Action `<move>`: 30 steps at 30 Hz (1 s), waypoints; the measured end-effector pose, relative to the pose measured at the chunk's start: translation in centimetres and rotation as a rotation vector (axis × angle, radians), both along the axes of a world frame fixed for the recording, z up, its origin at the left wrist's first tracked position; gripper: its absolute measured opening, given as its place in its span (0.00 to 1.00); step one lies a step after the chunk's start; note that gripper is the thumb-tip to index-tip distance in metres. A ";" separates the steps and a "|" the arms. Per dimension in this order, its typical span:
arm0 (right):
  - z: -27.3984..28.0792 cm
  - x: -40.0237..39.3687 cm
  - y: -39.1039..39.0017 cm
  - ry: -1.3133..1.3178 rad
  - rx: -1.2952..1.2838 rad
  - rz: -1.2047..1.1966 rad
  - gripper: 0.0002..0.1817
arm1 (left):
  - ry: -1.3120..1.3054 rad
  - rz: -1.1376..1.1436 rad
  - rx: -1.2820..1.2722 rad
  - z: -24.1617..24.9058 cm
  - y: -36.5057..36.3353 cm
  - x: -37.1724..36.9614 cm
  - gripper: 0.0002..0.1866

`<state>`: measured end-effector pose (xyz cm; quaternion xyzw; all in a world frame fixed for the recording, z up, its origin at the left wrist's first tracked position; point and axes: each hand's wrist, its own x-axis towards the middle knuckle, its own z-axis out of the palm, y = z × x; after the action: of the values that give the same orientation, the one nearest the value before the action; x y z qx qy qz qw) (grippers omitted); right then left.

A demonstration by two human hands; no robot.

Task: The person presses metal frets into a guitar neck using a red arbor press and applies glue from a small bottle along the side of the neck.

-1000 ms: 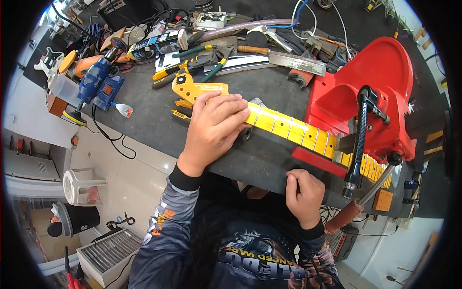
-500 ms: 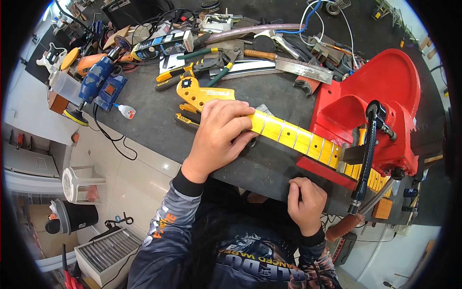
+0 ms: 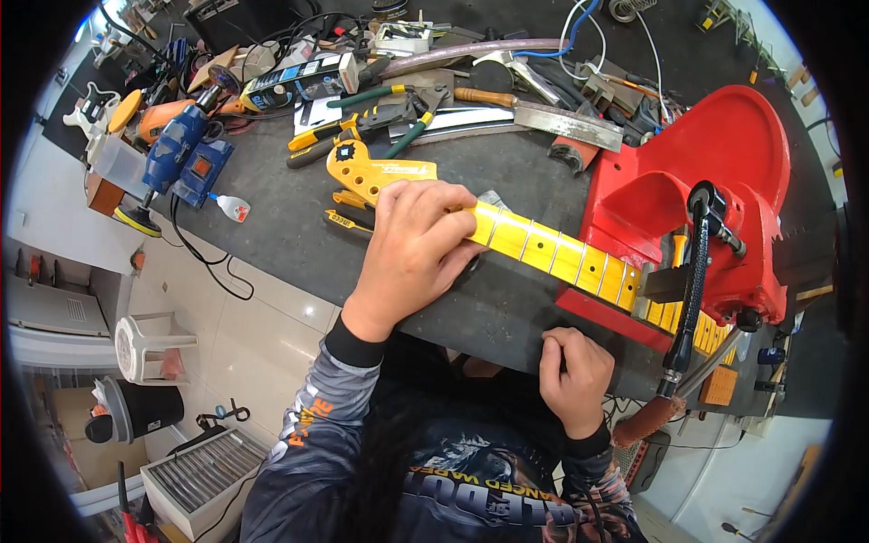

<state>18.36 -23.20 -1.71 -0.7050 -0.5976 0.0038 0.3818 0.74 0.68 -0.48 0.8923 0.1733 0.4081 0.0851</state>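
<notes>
My left hand [image 3: 414, 244] is wrapped over a yellow guitar neck [image 3: 566, 260] near its headstock, thumb on the near side. The neck has metal frets and dark dot inlays, and its headstock [image 3: 380, 169] with tuner holes points to the far left. Toward the right, the neck passes under the pressing part of a red arbor press [image 3: 625, 208], whose frame hides some of it. My right hand [image 3: 577, 373] rests curled at the bench's near edge, apart from the neck, with nothing visible in it.
Behind the neck lie yellow-and-black pliers [image 3: 317, 138], green-handled cutters [image 3: 412, 138] and a wooden-handled saw [image 3: 570, 128]. A blue bench grinder [image 3: 176, 145] and a small glue bottle [image 3: 233, 207] are at the left. The press's black-gripped lever [image 3: 685, 312] hangs to the right of my right hand.
The view has shifted very slightly. Both hands, the guitar neck and the press keep essentially the same places relative to each other.
</notes>
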 end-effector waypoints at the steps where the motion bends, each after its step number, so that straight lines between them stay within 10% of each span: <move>1: 0.0 0.0 0.0 -0.002 -0.008 -0.003 0.02 | -0.076 -0.021 -0.050 -0.5 0.0 -0.1 0.24; 30: -0.2 0.1 0.1 -0.070 -0.026 -0.026 0.03 | -0.131 -0.045 0.052 -0.2 0.1 -0.6 0.18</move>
<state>18.44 -23.08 -1.95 -0.7171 -0.6014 -0.0182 0.3517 0.11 0.78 -0.63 0.8692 0.1367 0.4680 0.0823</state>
